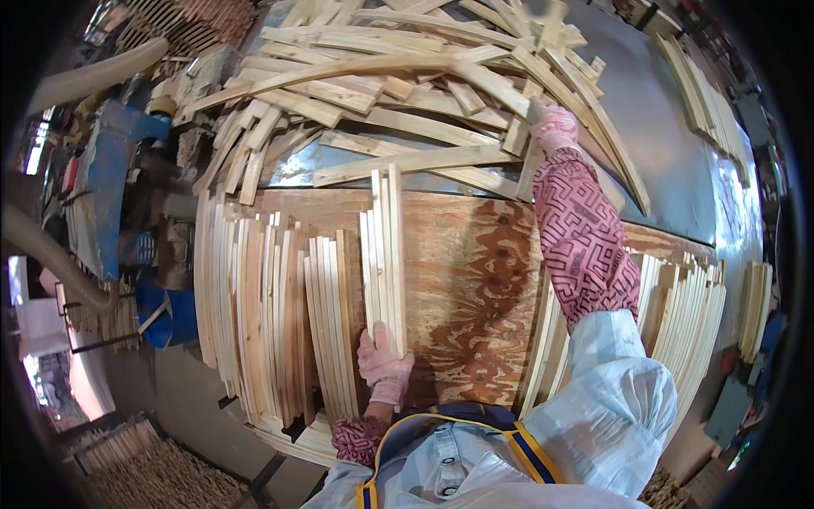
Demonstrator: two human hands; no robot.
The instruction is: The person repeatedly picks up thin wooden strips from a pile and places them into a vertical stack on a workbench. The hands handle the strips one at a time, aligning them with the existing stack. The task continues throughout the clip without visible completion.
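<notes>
My left hand (383,365), in a pink knit glove, is closed round the near end of a small bundle of pale wooden slats (381,254) lying lengthwise on a plywood board (471,297). My right hand (553,123), gloved the same way with a patterned pink sleeve, reaches into a jumbled pile of slats (381,93) on a metal surface (678,144) and grips the end of one slat (496,85). Rows of slats stand side by side left (254,314) and right (678,322) of the bundle.
At the left are blue machinery (119,170), curved pale hoses (102,68) and a blue bin (165,310). More slats lie along the right edge (750,305). Bundles of short wood pieces (144,454) sit low at the lower left.
</notes>
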